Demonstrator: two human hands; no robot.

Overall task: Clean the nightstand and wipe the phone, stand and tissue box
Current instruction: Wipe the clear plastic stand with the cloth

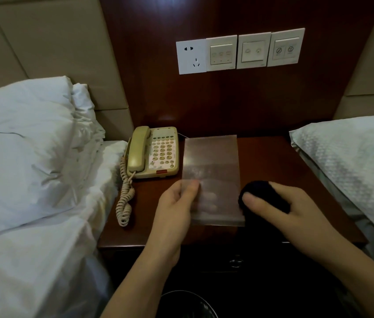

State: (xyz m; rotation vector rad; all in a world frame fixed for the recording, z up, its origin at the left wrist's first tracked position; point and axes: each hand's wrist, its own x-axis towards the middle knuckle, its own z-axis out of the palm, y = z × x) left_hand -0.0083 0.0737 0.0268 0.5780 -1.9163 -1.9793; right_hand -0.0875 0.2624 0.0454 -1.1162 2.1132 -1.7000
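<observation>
Clear acrylic stand (212, 177) sits mid-nightstand (273, 161), pinched by my left hand (176, 203). My right hand (284, 207) grips a dark cloth (261, 193) touching its right edge. Phone (153, 152) occupies the back-left corner.

A hotel bedroom. Left of the left hand (176, 200) lies a bed (32, 226) with white pillows (20, 125); right of the right hand (280, 203) a second bed's pillow (351, 161). Beyond the hands, a corded desk phone (153, 152) sits on the dark wood surface (266, 152) under a padded headboard (43, 42) and a row of switch panels (241, 51).
</observation>
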